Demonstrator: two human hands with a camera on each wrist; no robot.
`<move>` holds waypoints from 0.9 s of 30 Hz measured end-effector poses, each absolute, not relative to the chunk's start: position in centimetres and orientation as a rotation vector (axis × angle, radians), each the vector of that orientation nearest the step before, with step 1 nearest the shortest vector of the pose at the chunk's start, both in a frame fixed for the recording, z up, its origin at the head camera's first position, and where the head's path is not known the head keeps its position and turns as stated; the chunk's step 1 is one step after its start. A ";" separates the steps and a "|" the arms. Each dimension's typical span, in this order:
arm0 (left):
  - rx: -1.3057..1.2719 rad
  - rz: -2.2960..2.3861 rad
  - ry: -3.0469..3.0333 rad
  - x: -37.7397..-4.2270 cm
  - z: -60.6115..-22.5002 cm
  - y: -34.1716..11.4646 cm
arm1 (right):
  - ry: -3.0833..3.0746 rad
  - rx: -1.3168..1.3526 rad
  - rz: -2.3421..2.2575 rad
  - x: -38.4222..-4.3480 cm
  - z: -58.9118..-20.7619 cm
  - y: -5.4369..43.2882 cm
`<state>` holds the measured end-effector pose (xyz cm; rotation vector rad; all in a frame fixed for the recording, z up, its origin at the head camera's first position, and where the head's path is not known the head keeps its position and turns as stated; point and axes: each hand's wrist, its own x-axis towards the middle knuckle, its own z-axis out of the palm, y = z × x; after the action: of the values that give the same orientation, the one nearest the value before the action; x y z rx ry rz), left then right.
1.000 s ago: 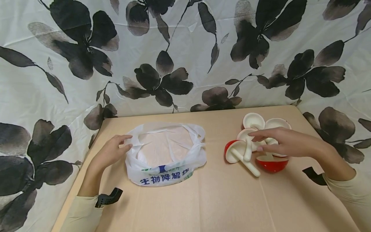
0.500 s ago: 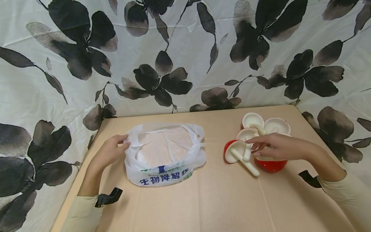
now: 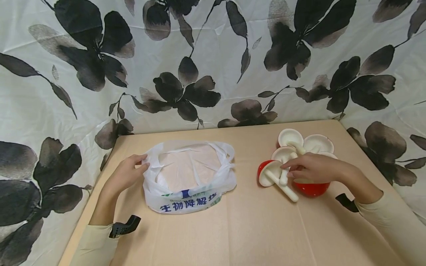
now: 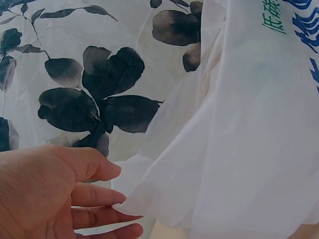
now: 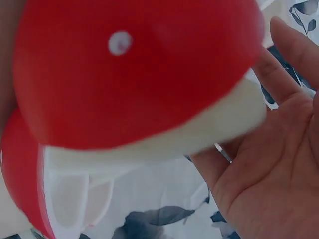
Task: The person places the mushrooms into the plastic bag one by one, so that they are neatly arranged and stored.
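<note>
A white plastic bag (image 3: 196, 201) with blue and green lettering lies with its mouth spread wide. At its left rim is my left hand (image 3: 124, 173); in the left wrist view its loosely bent fingers touch the bag's thin edge (image 4: 164, 194), thumb raised apart. Several toy mushrooms with red caps and cream stems lie heaped on the right. My right hand (image 3: 311, 167) reaches low over them, fingertips right by the stem of the leftmost mushroom (image 3: 271, 173). The right wrist view shows a red cap (image 5: 139, 74) in front of the hand's spread thumb and fingers.
Everything sits on a light wooden table (image 3: 206, 236). A white cloth (image 3: 233, 55) with dark printed flowers hangs behind it and down both sides. One mushroom, its red cap (image 3: 313, 190) downward, is partly hidden under the right hand.
My right hand has moved left and slightly lower over the mushrooms, its fingertips closer to the leftmost one. The left hand shifted slightly left with the bag's edge, then stayed.
</note>
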<state>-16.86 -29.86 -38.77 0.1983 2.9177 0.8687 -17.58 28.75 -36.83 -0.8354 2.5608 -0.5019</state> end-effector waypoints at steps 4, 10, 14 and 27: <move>0.186 0.872 2.910 -16.9 -38.9 -29.9 | 2.525 -0.740 -0.535 -17.7 -37.1 28.3; 0.189 0.873 2.913 -16.9 -39.0 -30.0 | 2.614 -0.662 -0.570 -18.2 -37.2 28.2; 0.187 0.886 2.910 -16.9 -39.1 -30.1 | 2.640 -0.620 -0.623 -18.5 -37.1 28.1; 0.182 0.898 2.904 -16.9 -39.1 -30.2 | 2.528 -0.568 -1.025 -18.7 -36.6 28.4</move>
<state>-16.90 -30.20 -39.14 0.1817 2.9044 0.8982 -18.70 28.43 -36.64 -0.5682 2.5282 -1.0253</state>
